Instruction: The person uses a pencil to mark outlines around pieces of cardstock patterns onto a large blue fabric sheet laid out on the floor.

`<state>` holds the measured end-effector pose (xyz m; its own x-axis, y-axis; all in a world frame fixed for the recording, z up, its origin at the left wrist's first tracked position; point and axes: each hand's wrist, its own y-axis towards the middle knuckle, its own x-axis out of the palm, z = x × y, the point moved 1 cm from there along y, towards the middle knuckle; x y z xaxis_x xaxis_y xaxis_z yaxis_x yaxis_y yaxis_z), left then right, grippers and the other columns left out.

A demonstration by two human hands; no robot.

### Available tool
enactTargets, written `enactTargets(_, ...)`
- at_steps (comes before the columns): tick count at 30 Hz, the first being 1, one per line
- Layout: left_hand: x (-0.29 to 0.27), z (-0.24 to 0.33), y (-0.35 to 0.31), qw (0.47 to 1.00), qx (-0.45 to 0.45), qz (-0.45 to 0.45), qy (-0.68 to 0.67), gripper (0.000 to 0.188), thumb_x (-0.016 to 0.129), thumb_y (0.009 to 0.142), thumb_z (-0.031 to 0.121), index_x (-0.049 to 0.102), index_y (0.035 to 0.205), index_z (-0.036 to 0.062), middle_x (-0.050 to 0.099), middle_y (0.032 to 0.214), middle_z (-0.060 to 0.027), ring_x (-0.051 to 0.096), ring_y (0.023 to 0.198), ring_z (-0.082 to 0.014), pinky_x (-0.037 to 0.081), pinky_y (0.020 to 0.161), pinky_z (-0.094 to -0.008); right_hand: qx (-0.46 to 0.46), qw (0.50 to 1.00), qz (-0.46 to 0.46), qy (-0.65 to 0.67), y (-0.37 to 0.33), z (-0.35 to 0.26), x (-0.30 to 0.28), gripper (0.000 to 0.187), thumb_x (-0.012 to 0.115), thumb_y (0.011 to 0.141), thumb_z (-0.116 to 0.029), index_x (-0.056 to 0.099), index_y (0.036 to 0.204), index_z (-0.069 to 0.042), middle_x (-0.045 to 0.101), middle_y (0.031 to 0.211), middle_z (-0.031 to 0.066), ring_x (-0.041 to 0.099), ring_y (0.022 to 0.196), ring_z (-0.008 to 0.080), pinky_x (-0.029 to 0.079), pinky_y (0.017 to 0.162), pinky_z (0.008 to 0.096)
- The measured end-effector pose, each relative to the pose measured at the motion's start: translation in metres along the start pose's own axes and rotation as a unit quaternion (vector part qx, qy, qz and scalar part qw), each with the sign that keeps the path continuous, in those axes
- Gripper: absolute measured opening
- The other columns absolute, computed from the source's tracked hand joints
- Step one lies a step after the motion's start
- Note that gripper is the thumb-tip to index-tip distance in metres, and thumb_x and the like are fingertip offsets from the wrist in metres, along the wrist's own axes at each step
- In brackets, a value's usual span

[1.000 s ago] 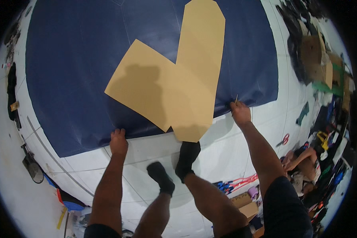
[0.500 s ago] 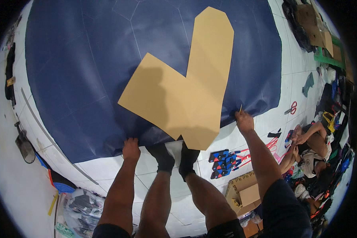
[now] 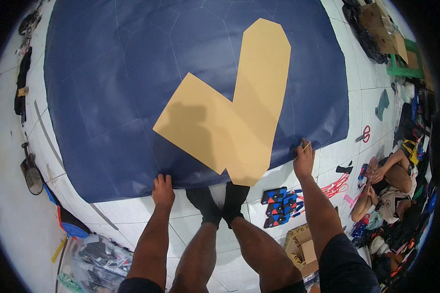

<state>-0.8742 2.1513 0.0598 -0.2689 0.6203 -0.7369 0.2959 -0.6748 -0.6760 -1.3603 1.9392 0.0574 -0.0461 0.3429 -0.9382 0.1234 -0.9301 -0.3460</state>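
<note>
While grasping navy sheet [image 3: 102, 161], on floor [image 3: 181, 229] under tan template [image 3: 239, 129], with fingers of left hand [image 3: 163, 190] and right hand [image 3: 304, 160] (plus thin stick [image 3: 306, 145]) — now standing with feet [image 3: 199, 199] closer together — likely steadier.

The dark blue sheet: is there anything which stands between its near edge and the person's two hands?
Nothing visible does. The left hand and the right hand, which holds a thin stick, are both at the near edge of the dark blue sheet. The flat tan piece lies on the sheet between the hands, blocking neither.
</note>
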Motion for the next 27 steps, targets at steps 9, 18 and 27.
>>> enactTargets(9,-0.015,-0.011,0.026,0.994,0.075,0.073,0.034,0.046,0.057,0.087,0.002,0.048,0.132,0.0098,0.044,0.139,-0.0185,0.047,0.127,-0.0357,0.049,0.1,-0.045,-0.005,0.991,0.097,0.097,0.043,0.003,-0.011,0.03,0.053,0.08,0.009,0.059,0.106,-0.005,0.04,0.152,0.0198,0.032,0.143,0.0442,0.03,0.118,0.0482)
enactTargets(18,-0.06,-0.019,0.06,0.998,0.048,-0.038,0.021,0.043,0.054,0.091,0.002,0.053,0.133,0.0096,0.052,0.121,-0.0166,0.055,0.113,-0.0376,0.054,0.092,-0.0467,-0.043,0.998,0.015,0.031,0.096,0.011,-0.036,0.042,0.055,0.084,0.003,0.055,0.127,0.0,0.055,0.132,0.0267,0.051,0.126,0.0421,0.043,0.105,0.0486)
enactTargets(27,-0.101,-0.033,-0.019,0.973,0.042,-0.124,-0.191,0.049,0.065,0.084,0.028,0.058,0.126,0.0052,0.064,0.12,-0.0224,0.058,0.117,-0.0386,0.046,0.102,-0.046,0.049,0.95,-0.306,-0.019,0.059,0.001,-0.083,0.035,0.051,0.092,-0.021,0.062,0.124,-0.009,0.065,0.125,0.0172,0.062,0.117,0.0352,0.049,0.1,0.0491)
